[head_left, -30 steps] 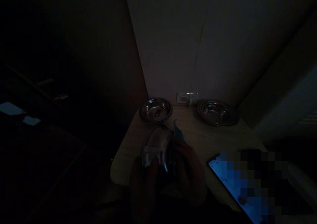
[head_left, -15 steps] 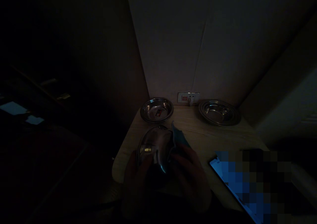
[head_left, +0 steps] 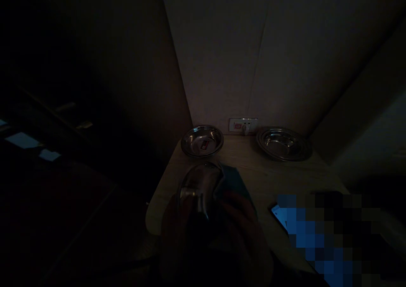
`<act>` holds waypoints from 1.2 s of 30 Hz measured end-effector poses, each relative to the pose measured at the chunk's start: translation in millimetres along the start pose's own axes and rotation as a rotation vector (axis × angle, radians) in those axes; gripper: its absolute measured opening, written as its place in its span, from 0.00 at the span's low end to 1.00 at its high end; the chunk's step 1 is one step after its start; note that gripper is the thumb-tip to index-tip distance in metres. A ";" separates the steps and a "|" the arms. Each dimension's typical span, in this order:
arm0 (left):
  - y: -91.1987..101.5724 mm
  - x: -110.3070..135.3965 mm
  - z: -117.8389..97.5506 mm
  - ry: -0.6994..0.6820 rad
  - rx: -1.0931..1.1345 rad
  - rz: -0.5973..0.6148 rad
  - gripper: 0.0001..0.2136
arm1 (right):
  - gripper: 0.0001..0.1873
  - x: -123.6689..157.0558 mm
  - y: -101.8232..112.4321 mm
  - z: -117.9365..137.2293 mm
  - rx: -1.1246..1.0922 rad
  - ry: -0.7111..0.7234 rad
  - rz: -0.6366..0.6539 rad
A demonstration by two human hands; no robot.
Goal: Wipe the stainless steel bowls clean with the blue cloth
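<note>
A shiny metal bowl [head_left: 201, 183] is held over the near part of the table, its rounded side toward me. My left hand [head_left: 177, 221] is closed on the bowl's left edge. At the bowl's right side, my right hand [head_left: 239, 219] is closed on a blue-green cloth [head_left: 236, 181], which lies against the metal. The cloth's far corner sticks up past my fingers. Deep shadow hides the lower part of the bowl and most of my fingertips.
On the wooden table [head_left: 253, 168], a metal bowl with a label [head_left: 202, 142] stands at the back left and stacked metal dishes [head_left: 283, 145] at the back right. A wall socket [head_left: 243, 125] with a plug is behind them. A lit phone [head_left: 279, 215], partly blurred out, lies at right.
The cloth shows more broadly beside the bowl, and my right hand has shifted slightly along its right side. My left hand keeps its hold. The whole view has shifted a little.
</note>
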State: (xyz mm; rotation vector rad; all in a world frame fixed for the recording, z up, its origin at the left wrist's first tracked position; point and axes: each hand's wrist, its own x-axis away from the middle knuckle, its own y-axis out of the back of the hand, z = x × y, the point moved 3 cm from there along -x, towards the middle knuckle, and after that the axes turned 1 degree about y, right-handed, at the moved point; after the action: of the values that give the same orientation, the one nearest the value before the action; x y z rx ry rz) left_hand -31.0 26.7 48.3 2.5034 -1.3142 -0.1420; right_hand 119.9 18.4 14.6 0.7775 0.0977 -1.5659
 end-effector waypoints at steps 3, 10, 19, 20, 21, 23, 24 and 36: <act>-0.2 -1.0 2.6 0.015 0.006 0.017 0.14 | 0.15 4.7 1.8 -4.6 0.007 -0.001 0.011; -0.2 3.9 -0.6 0.122 0.036 0.115 0.14 | 0.15 3.3 3.5 -0.1 0.047 0.030 -0.038; -4.6 7.5 -4.5 0.116 -0.021 0.146 0.18 | 0.08 -17.8 12.6 23.1 0.155 0.186 -0.031; -4.3 7.6 -4.3 0.099 -0.043 0.139 0.18 | 0.08 -23.6 13.3 24.5 0.165 0.192 -0.020; -4.3 7.8 -4.3 0.086 -0.055 0.142 0.18 | 0.08 -29.5 13.8 25.9 0.170 0.201 -0.007; -4.2 8.2 -4.9 0.077 -0.064 0.137 0.19 | 0.08 -39.5 14.8 28.3 0.174 0.224 0.032; -4.1 8.4 -5.5 0.073 -0.062 0.126 0.19 | 0.08 -43.1 15.3 29.3 0.179 0.234 0.051; -7.3 11.3 -10.2 0.041 -0.043 0.119 0.16 | 0.09 -60.9 25.3 24.6 0.089 0.226 0.217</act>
State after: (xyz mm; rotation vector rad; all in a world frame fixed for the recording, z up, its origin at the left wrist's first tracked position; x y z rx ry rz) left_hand -16.4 23.7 56.3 2.3728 -1.4241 -0.0908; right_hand 129.5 53.6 74.8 1.0006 0.1058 -1.2806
